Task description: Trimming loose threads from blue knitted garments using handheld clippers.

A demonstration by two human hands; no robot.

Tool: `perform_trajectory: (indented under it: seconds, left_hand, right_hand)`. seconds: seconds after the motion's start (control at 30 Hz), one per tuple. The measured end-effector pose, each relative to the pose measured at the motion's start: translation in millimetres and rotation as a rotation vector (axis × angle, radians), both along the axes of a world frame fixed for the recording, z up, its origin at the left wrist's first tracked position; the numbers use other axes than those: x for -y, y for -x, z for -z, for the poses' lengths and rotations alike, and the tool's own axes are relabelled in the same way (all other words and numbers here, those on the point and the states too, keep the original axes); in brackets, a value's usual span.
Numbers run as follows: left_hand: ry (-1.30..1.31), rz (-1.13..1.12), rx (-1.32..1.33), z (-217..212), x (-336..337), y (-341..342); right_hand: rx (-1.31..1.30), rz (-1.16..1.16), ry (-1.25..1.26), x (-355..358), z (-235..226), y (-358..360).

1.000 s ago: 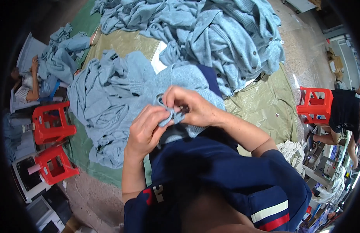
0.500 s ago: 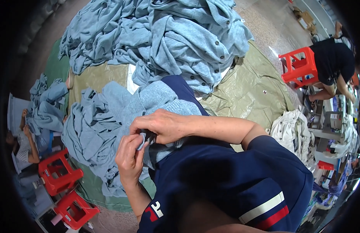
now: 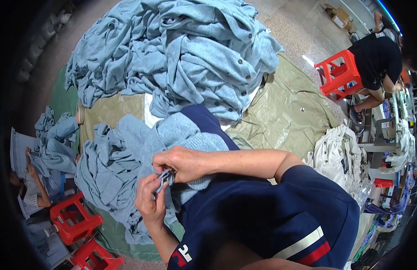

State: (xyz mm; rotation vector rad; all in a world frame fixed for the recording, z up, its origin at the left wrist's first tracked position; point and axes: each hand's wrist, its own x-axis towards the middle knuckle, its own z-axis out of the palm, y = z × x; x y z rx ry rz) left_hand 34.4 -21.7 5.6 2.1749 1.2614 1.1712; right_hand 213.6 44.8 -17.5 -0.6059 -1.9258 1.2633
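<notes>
At the far left, a co-worker in a striped top (image 3: pixel 32 189) is sitting with pale blue cloth (image 3: pixel 57 153) over the lap. Below, two red plastic stools (image 3: pixel 62 227) are standing close together. To their right, a crumpled blue-grey knitted garment (image 3: pixel 109 175) is spreading over a green sheet (image 3: pixel 105 225) and reaching across to the wearer's lap. Near the centre, the wearer's left hand (image 3: pixel 149 195) is pinching a small fold (image 3: pixel 161 181) of this knit between fingers and thumb. Touching it from the right, the right hand (image 3: pixel 181 162) is bending its fingers over the same fold, its grip closing on the fabric; the fingertips are partly hiding the detail. Beyond the hands, a large pile of light blue knitted cardigans (image 3: pixel 204 58) with dark buttons is filling the top centre. Farther right, a tan sheet (image 3: pixel 289 108) is lying wrinkled, and off-white garments (image 3: pixel 336 153) are heaping beside its edge. At the far right, a person in black (image 3: pixel 381 60) is leaning forward beside another red stool (image 3: pixel 350 67).
</notes>
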Motion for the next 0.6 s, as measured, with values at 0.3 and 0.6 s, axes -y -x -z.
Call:
perform_trajectory:
  seconds: [0.3,0.6]
  left_hand:
    - [-0.326,-0.083,-0.052,17,-5,-6]
    - [-0.208,-0.316,0.045,44,-3,-6]
  right_hand:
    - [-0.095,0.142,-0.015,9,6,9]
    - [0.382,-0.122,0.015,-25,23,13]
